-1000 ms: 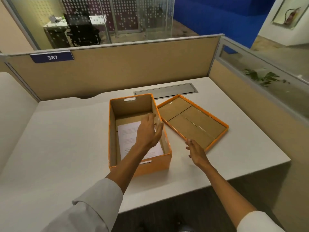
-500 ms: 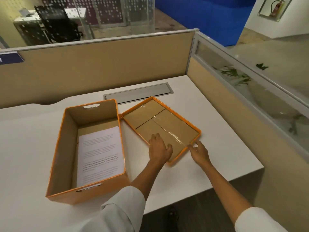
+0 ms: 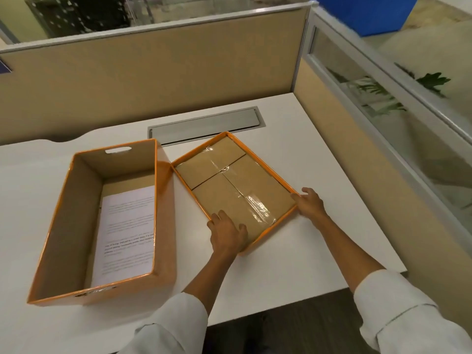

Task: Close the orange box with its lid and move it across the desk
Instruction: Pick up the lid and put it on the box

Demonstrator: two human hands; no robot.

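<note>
The orange box point(image 3: 165, 226) stands open on the left of the white desk point(image 3: 314, 261), with a printed sheet of paper point(image 3: 127, 231) lying on its bottom. To its right the orange lid point(image 3: 229, 175) lies upside down and turned at an angle, its brown taped inside facing up. My left hand point(image 3: 227, 235) grips the lid's near corner, fingers over the rim and inside it. At the lid's right corner my right hand point(image 3: 310, 204) has its fingers curled against the rim. The lid still lies flat on the desk.
A grey metal cable flap point(image 3: 207, 125) is set into the desk just behind the lid. Beige partition walls point(image 3: 153, 72) close off the back, and a partition with a glass strip point(image 3: 383, 111) the right. The desk's front edge runs near my forearms.
My left hand left the box and came to the lid's near corner. My right hand slid from the lid's near edge to its right corner. The view turned right and closer.
</note>
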